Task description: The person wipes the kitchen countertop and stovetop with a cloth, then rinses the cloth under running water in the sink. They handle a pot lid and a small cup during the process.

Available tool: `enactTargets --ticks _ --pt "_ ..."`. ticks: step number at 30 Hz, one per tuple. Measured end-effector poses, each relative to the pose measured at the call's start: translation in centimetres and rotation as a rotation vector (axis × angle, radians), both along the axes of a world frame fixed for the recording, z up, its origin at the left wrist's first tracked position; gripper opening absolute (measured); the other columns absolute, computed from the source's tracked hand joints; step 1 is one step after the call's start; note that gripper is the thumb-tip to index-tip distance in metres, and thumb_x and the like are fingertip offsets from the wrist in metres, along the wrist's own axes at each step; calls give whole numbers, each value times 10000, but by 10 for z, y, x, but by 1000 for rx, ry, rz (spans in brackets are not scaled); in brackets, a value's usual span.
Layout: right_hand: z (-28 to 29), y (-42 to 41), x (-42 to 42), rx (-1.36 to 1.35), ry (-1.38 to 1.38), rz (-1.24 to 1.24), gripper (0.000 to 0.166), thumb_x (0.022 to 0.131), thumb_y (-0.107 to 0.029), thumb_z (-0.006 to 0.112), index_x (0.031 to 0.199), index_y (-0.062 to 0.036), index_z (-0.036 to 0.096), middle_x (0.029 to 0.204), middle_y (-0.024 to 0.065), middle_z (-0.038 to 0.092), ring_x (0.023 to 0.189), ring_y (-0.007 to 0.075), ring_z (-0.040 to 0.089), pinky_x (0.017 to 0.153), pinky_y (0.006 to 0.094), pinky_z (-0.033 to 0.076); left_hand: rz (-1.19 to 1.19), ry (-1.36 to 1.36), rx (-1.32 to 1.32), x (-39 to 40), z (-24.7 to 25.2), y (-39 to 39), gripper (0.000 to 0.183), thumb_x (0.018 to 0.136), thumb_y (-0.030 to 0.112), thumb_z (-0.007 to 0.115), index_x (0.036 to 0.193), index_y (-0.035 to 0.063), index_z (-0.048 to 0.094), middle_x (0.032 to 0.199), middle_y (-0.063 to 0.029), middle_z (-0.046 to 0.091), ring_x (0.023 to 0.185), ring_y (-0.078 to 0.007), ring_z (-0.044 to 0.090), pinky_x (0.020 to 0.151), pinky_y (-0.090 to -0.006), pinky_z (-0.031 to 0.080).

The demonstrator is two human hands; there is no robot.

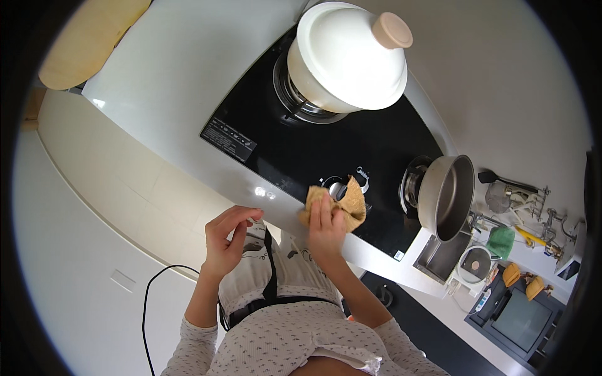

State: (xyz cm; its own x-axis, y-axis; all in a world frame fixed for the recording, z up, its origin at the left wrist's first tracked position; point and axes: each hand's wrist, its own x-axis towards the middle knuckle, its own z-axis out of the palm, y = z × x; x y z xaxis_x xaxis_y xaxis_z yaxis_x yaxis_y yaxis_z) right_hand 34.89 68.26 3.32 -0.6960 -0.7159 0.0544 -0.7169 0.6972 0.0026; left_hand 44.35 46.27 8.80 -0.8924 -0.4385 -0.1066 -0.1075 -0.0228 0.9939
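My right hand presses a tan cleaning cloth onto the front edge of a black glass gas cooktop. The crumpled cloth lies against a silver control knob and partly hides the knob's surround. My left hand hangs in front of the counter, its fingers bent and nothing visible in it. On the far burner stands a white lidded pot with a beige lid knob. A grey metal pan without a lid sits on the burner at the right.
White countertop surrounds the cooktop. To the right are a steel sink, a white round-topped appliance, a green cloth and a wall rack holding a black spatula. A wooden board lies at the upper left. A black cable hangs beside me.
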Motion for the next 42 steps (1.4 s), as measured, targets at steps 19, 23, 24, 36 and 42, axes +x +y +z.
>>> enactTargets --ticks 19,23,24,36,42 --pt "65 30 -65 -450 -194 -290 416 628 143 513 989 0 663 1051 180 647 931 342 605 854 405 500 -74 -70 -43 2 4 -1 399 777 -190 414 1029 -9 665 943 -122 682 847 -203 651 720 -278 526" --pt "44 13 -135 -472 -240 -385 374 679 124 550 1024 25 653 1117 202 592 959 367 600 885 416 483 -35 -60 -37 5 5 -7 392 785 -186 409 1027 -12 664 943 -122 681 846 -204 650 718 -280 527" --pt "29 5 -146 -399 -278 -409 402 671 112 567 1055 19 648 1137 207 577 974 368 591 885 412 483 -33 -63 -38 6 3 -6 391 786 -184 408 1026 -12 664 943 -122 681 846 -205 650 717 -281 527" --pt "-26 -53 0 -274 -163 59 498 746 -20 570 1241 -66 561 1354 184 455 1071 386 476 904 484 423 -22 -76 -35 5 8 -2 391 793 -180 394 1021 -13 664 955 -127 682 852 -202 653 713 -277 521" --pt "-25 113 17 -13 -104 -183 583 705 2 612 1277 -54 511 1354 243 427 1074 444 454 883 542 401 -2 -75 -11 8 2 7 375 810 -171 393 1018 -14 662 956 -127 682 854 -200 656 714 -280 520"
